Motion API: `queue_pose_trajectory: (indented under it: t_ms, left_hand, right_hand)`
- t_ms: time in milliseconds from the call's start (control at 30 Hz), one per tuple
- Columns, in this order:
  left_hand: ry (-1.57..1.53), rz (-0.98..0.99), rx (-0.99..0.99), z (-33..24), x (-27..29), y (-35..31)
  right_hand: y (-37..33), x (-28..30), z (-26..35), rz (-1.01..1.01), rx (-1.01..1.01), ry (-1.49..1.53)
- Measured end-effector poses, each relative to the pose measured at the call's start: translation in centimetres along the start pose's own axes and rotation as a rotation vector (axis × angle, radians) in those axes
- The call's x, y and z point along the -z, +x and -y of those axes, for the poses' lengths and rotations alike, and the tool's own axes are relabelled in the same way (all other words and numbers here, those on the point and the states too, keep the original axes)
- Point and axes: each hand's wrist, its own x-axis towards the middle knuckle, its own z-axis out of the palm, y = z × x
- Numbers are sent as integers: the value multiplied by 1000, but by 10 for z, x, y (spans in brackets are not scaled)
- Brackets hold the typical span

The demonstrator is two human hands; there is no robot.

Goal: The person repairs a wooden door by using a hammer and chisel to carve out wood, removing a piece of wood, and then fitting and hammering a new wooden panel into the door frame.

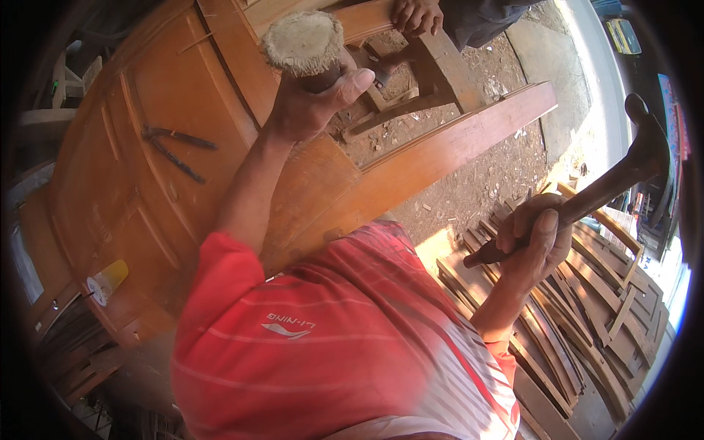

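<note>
My left hand (312,106) is wrapped round a thick wooden handle (304,42) with a pale, frayed, mushroomed top. The tool's lower end is hidden, so its kind cannot be made out. It is held over the broad orange-brown wooden door panel (183,95), by the opening of a frame. On the right, my right hand (539,231) grips the shaft of a hammer (623,172) with a dark head, raised above a pile of wood. Pincers (176,150) with dark handles spread lie on the panel, left of my left forearm.
Another person's hand (418,15) rests on the frame at the far side. A long wooden rail (469,143) juts right over the dirt floor (447,194). Wood strips and panels (579,323) are heaped at lower right. A yellow-and-white round item (108,282) sits at left.
</note>
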Motion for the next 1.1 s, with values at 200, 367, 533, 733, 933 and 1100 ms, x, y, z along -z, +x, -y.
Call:
queue_pose_trajectory:
  t_ms: [200,367,533,733,933,1100]
  left_hand:
    - [243,21,-53,15,-18,-4]
    - [271,44,64,26,-23,-9]
    - [320,91,172,28,-11,-17]
    - [385,127,120,30,-9,-28]
    - [282,137,227,22,-11,-31]
    - [396,223,236,23,2,-17]
  right_hand:
    - [-6,6,-31,7,-77,-38]
    - [-10,8,-48,57,-159,-125]
    - [-5,4,-47,129,-169,-128]
    - [30,29,29,146,265,597]
    - [-1,-11,-8,443,11,-869]
    - [-9,-24,-27,323,-226,-426]
